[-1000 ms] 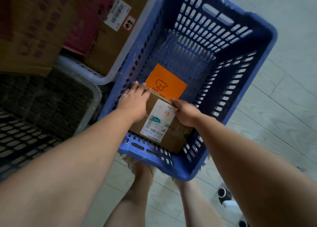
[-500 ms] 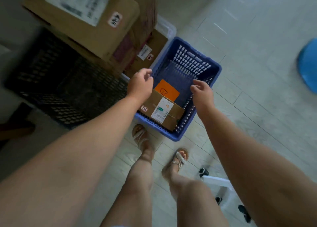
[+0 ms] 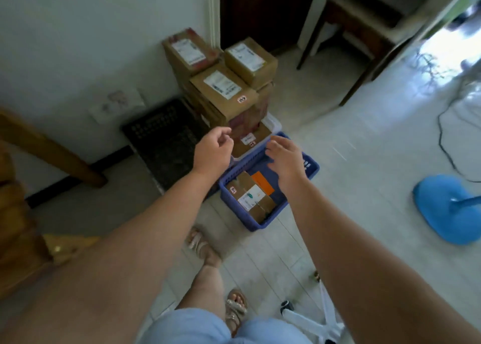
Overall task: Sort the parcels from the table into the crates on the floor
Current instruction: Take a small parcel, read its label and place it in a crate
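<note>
A brown cardboard parcel [image 3: 253,199] with a white label lies in the blue crate [image 3: 263,225] on the floor, next to an orange card [image 3: 263,183] on the crate's bottom. My left hand [image 3: 213,149] hovers above the crate's left side with fingers loosely curled and holds nothing. My right hand [image 3: 285,158] hangs above the crate's far end, fingers relaxed and empty. Both hands are well clear of the parcel.
A black crate [image 3: 166,140] stands left of the blue one. A white crate [image 3: 273,123] behind it carries a tall stack of cardboard boxes [image 3: 223,88]. A blue fan base [image 3: 447,208] and a black cable [image 3: 442,140] lie at right; wooden furniture [image 3: 23,208] at left.
Both hands let go of the parcel, which now rests in the blue crate, and rose away from it. The view has lifted far above the crates.
</note>
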